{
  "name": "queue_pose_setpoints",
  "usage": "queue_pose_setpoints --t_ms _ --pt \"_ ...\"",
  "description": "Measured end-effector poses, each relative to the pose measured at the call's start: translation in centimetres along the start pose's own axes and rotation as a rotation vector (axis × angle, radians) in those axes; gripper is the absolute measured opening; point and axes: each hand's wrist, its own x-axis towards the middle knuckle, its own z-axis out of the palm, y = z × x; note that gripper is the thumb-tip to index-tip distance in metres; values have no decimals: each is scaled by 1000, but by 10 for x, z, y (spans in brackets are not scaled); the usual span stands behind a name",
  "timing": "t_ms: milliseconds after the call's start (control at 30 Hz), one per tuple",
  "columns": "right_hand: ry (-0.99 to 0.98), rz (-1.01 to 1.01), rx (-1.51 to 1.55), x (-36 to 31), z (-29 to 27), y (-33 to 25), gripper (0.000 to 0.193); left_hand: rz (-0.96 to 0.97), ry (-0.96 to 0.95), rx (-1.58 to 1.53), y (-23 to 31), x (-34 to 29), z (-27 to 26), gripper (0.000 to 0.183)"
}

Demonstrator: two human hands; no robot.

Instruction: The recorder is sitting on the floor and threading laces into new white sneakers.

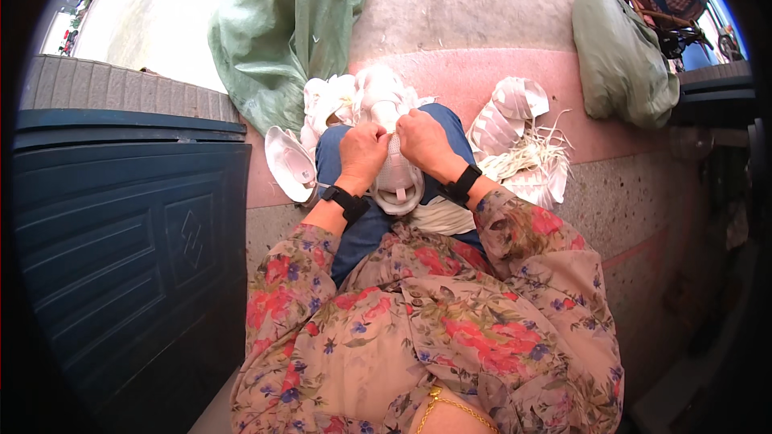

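My left hand (363, 150) and my right hand (422, 143) are both closed on a white shoe upper (397, 185) that rests on my lap over blue trousers (354, 225). The hands sit side by side at its far end, fingers curled into it. Each wrist wears a black band. My floral sleeves fill the lower middle of the view.
A pile of white shoe uppers (342, 100) lies beyond my knees, with one more (288, 162) to the left. Another stack with loose white strips (519, 141) lies at the right. Green sacks (281, 32) (623, 56) stand behind. A dark blue door (129, 233) is at my left.
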Motion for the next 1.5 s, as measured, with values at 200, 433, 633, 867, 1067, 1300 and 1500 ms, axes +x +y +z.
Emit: queue_pose_setpoints --t_ms 200,433,633,867,1067,1300,1500 --pt "58 23 -14 -3 6 -9 8 5 39 12 -1 -1 1 13" --pt "-43 -156 124 -1 2 15 13 81 78 -99 -19 -8 0 21" --pt "-14 -142 284 4 11 10 17 100 -25 -42 -13 -7 -2 18" --pt "61 196 374 3 14 -5 22 303 -39 141 -14 4 -8 14" --pt "-76 147 359 6 3 5 30 716 -203 414 -19 26 -21 6" --pt "-223 160 414 -31 -73 45 31 311 37 894 -130 28 -143 5" --pt "17 384 945 -93 -165 103 24 -359 887 798 -196 -2 -327 20"
